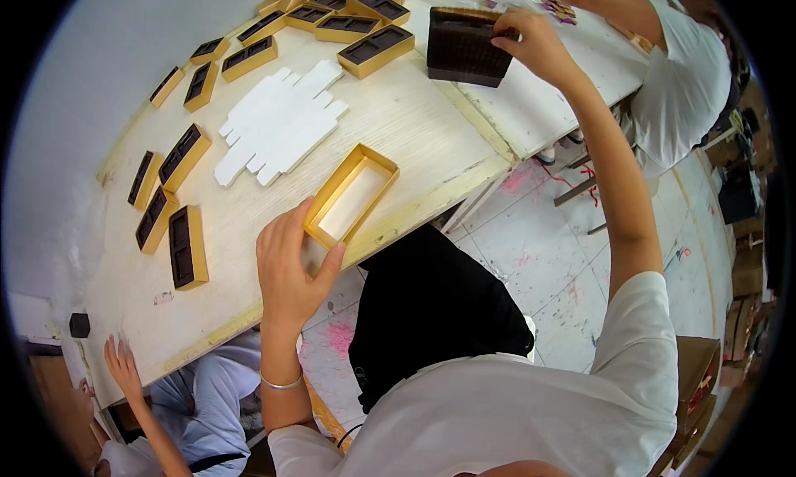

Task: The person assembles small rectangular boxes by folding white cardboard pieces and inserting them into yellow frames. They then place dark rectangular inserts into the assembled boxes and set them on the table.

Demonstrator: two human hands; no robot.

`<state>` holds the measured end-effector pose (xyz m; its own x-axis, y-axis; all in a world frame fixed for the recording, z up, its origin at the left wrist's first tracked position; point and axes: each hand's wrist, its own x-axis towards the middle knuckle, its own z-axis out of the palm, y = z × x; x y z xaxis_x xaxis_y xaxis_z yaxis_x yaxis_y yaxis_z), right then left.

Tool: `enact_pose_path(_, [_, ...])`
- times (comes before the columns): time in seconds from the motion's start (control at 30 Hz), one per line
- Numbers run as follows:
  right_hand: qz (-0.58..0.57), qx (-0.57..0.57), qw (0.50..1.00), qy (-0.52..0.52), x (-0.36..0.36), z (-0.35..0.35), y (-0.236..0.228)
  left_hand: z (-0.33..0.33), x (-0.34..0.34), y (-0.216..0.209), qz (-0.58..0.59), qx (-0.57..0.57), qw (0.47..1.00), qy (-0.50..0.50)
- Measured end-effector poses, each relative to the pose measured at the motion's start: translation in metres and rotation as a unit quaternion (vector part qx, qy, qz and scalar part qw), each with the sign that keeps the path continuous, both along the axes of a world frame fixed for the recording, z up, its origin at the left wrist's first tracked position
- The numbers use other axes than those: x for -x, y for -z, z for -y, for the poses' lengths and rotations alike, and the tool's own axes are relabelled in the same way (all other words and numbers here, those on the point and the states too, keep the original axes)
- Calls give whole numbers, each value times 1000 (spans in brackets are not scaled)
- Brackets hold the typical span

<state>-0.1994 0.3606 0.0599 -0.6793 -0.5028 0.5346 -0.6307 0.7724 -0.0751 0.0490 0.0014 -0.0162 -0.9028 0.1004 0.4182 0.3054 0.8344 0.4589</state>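
An open, empty gold box (337, 188) with a white bottom rests near the front edge of the table. My left hand (292, 261) grips its near end, with the thumb on one side and the fingers on the other. Farther off to the right stands a stack of dark brown plastic insert trays (467, 50). Bent over that stack's upper right edge, my right hand (537, 46) pinches the dark trays; how many lie between the fingertips is hidden.
White flat card blanks (282, 125) lie stacked mid-table. Several gold boxes with dark inserts (377, 50) crowd the far side, and more (187, 246) stand at the left. A co-worker's hand (123, 368) is on the left table edge; another person (676, 79) sits far right.
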Motion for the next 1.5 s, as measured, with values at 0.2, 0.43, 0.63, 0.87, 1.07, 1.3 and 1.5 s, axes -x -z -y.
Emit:
enact_pose_path(0.2, [210,279,913,-210,-22,18,-11,-6,4,-6,-5,-9,1000,7])
enact_pose_path(0.43, [494,98,852,-142,-91,90,1,-1,17,-15,154,-138,975,78])
enact_pose_path(0.63, [412,-67,908,-29,-120,140,11,-1,26,-22,161,-125,971,125])
enact_pose_path(0.87, [330,-14,876,-353,-121,106,2,25,32,-18,194,-125,956,184])
enact_pose_path(1.07, [57,-156,905,-391,-141,107,27,16,42,-29,126,11,973,194])
enact_pose_path(1.3, [54,-148,902,-401,-147,114,32,-3,45,-6,27,57,978,199])
enact_pose_path(1.5, [49,-134,960,-240,-189,118,61,-11,37,1,-5,147,979,138])
